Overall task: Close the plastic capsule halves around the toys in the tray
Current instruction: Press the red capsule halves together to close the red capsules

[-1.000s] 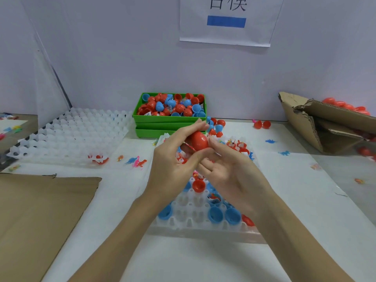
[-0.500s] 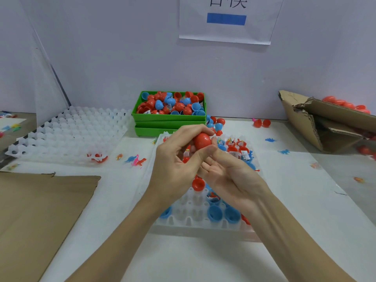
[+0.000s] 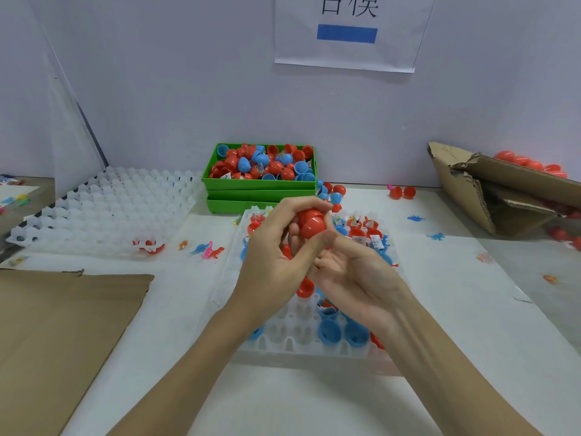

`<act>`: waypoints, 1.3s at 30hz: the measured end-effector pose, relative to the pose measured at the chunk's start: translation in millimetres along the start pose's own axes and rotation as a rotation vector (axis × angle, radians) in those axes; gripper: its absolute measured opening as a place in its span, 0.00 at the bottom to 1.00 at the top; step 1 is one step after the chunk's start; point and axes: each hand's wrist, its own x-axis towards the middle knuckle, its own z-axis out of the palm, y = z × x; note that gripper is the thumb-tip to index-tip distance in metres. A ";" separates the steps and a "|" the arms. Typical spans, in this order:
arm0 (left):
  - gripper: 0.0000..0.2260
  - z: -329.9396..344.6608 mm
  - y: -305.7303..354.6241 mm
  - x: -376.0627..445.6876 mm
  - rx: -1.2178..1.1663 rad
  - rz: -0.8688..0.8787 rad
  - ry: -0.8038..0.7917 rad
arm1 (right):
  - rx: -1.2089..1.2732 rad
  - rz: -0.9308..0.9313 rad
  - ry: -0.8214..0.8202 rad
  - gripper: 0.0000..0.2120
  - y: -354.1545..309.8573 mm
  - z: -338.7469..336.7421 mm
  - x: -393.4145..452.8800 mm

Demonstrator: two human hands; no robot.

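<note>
A red plastic capsule (image 3: 312, 224) is held above the white cell tray (image 3: 294, 341). My left hand (image 3: 276, 256) grips the capsule, fingers curled over its top and thumb under it. My right hand (image 3: 355, 275) lies palm up just right of it, its fingertips against the capsule's underside and the left thumb. The tray holds blue capsule halves (image 3: 329, 332), a red half (image 3: 305, 287) and halves with small packaged toys (image 3: 367, 234) at its far end. Much of the tray is hidden behind both hands.
A green bin (image 3: 261, 184) full of red and blue halves stands behind the tray. A second white cell tray (image 3: 103, 209) lies at the left, cardboard (image 3: 56, 335) at the near left, a torn cardboard box (image 3: 503, 196) at the right. Loose toy dinosaurs (image 3: 207, 248) dot the table.
The capsule has turned in my hands and looks joined into one red egg. My left fingers have curled further over its top; both hands stay above the tray.
</note>
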 end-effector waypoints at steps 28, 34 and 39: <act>0.18 -12.7 -7.6 3.9 0.145 0.033 0.065 | -0.484 -0.131 0.234 0.12 -5.5 15.0 -7.8; 0.17 -9.7 -6.2 3.4 0.231 0.080 0.067 | -0.459 -0.137 0.234 0.13 -3.7 13.1 -6.3; 0.13 -6.1 -1.9 1.4 0.191 0.062 0.094 | -0.266 -0.087 0.076 0.19 3.7 11.7 -2.9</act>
